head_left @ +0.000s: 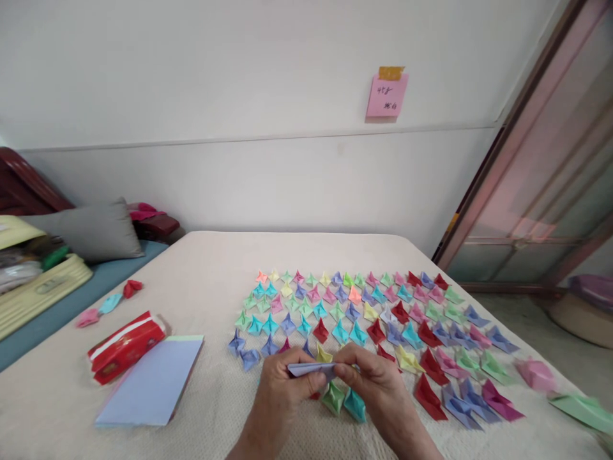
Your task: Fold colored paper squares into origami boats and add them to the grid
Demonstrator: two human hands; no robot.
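Observation:
My left hand (282, 386) and my right hand (376, 380) meet at the near edge of the table. Both pinch a folded light-purple paper (313, 369) held flat between them. Just beneath the hands lie a green folded piece (332, 397) and a teal one (355, 405). Beyond them, several rows of small colourful folded paper shapes (364, 313) cover the cream tablecloth (215, 275).
A stack of pale blue square paper (153, 383) lies at the left, beside a red packet (125, 346). Three loose folded pieces (110, 302) sit further left. A yellow basket (33, 284) and grey cushion (100, 231) rest beyond. A pink note (387, 94) sticks to the wall.

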